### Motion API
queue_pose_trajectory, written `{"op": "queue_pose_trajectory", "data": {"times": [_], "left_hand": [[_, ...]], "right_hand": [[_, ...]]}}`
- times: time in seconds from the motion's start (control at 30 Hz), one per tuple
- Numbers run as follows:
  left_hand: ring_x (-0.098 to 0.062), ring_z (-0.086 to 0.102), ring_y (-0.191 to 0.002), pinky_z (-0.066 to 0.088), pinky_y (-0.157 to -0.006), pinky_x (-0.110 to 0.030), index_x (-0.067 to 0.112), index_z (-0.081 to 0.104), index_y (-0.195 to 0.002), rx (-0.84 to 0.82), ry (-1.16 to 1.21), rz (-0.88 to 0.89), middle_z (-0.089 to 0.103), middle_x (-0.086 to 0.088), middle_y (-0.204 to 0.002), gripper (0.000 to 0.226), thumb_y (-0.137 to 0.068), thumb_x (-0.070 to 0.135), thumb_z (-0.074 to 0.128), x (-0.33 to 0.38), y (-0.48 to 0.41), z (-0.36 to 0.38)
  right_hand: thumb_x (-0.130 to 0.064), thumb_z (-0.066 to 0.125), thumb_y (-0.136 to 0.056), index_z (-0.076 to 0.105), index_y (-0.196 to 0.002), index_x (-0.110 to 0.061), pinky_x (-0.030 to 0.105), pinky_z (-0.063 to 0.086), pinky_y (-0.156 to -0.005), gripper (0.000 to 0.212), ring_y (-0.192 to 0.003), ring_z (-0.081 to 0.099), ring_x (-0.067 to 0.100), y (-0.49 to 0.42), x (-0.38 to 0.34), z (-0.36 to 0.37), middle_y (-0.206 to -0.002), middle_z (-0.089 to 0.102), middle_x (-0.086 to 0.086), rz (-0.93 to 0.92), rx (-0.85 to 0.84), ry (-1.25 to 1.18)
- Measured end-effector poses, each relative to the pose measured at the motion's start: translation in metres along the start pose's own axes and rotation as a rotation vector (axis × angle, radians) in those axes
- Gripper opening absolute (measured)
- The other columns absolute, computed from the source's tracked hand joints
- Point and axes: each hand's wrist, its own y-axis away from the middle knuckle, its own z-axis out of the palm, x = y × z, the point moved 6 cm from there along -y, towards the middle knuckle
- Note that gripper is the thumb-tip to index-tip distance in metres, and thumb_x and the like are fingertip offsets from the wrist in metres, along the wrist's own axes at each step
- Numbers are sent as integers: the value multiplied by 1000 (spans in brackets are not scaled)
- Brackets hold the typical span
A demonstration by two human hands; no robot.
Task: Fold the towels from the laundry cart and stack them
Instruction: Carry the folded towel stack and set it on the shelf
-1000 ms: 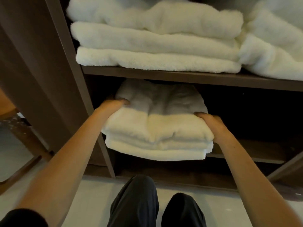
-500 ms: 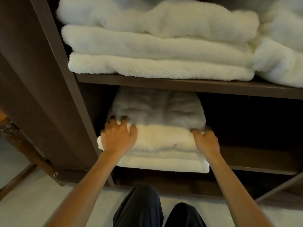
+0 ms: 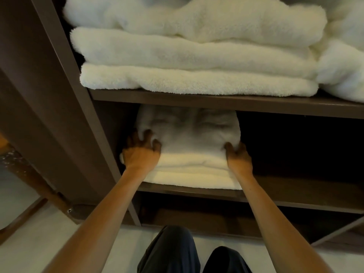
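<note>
A stack of folded white towels [image 3: 189, 140] lies on the lower shelf [image 3: 299, 194] of a dark wooden cabinet, most of it in shadow under the shelf above. My left hand [image 3: 140, 152] presses on the stack's top left corner with spread fingers. My right hand [image 3: 238, 158] holds the stack's right edge, thumb on top and fingers down the side. The stack's front edge reaches the shelf's front lip.
The upper shelf [image 3: 216, 103] carries three folded white towels [image 3: 197, 56] and another white pile [image 3: 344, 71] to their right. The cabinet's side panel [image 3: 59, 95] stands close on the left. The lower shelf is dark to the right of the stack. My knees [image 3: 169, 251] are below.
The towel stack has moved from in front of the cabinet deeper onto the lower shelf. My left hand shifted from the stack's side to its top, and both hands reached further in.
</note>
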Motion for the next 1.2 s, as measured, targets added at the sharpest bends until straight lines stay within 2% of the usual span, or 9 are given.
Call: {"op": "queue_pose_trajectory", "data": {"times": [0.1, 0.17, 0.3, 0.43, 0.57, 0.67, 0.73, 0.87, 1.2], "left_hand": [[-34, 8, -145, 12, -115, -46, 26, 32, -147, 113, -60, 115, 7, -9, -161, 49, -101, 40, 25, 2, 1, 1], [-33, 12, -145, 15, -114, -45, 23, 32, -148, 94, -54, 142, 10, -7, -161, 54, -99, 40, 17, 3, 0, 2], [-29, 3, -148, 16, -117, -44, 21, 15, -154, -69, -71, 142, 3, -5, -162, 53, -104, 35, 22, 4, 4, -2], [-30, -1, -149, 19, -116, -46, 18, 6, -154, -230, -108, 162, -3, -7, -162, 60, -102, 32, 30, 4, 31, -26], [-34, 8, -145, 26, -113, -48, 13, 24, -146, -523, -110, 166, 6, -11, -159, 58, -95, 28, 45, 5, 76, -57], [-33, 38, -130, 40, -100, -42, 8, 43, -132, -811, 28, 62, 35, -14, -144, 42, -95, 26, 44, 2, 115, -94], [-31, 45, -125, 42, -100, -40, 9, 46, -131, -958, 90, 25, 42, -13, -140, 40, -96, 27, 44, 2, 146, -127], [-27, 52, -117, 44, -96, -37, 10, 51, -128, -1033, 206, -83, 54, -10, -131, 36, -98, 26, 42, 2, 201, -210], [-19, 54, -111, 41, -89, -26, 18, 57, -120, -1001, 453, -453, 58, -3, -126, 30, -95, 28, 45, -18, 355, -333]], "right_hand": [[-46, 40, -99, 34, -142, -14, 25, 37, -62, 54, -100, 57, 29, 4, 4, 0, -117, 56, 9, -35, 26, -8], [-45, 39, -100, 31, -144, -12, 25, 35, -59, 56, -92, 57, 27, 9, 3, -2, -120, 57, 13, -44, 37, 22], [-45, 35, -101, 27, -147, -10, 27, 40, -72, 58, -104, 58, 33, 20, -10, -9, -127, 54, 18, 36, -10, 105], [-46, 34, -100, 27, -146, -8, 45, 39, -100, 59, -125, 42, 40, 48, -29, -25, -140, 41, 21, 141, -178, 242], [-38, 42, -99, 22, -149, -12, 43, 45, -96, 60, -127, 44, 36, 94, -48, -51, -141, 43, 16, 270, -379, 368], [-35, 41, -98, 54, -117, -15, 29, 40, -70, 30, -100, 57, 24, 140, -78, -67, -106, 60, 4, 213, -610, 471], [-30, 40, -98, 49, -77, -18, 28, 36, -59, 25, -71, 52, 14, 176, -108, -83, -74, 52, -2, 163, -705, 495], [-19, 41, -94, 41, -65, -11, 30, 28, -55, 31, -59, 40, 14, 245, -166, -128, -67, 43, 5, 136, -815, 532], [-27, 46, -97, 62, -106, -13, 27, 38, -77, 23, -95, 55, 17, 378, -221, -204, -104, 62, 2, 204, -1005, 441]]}}
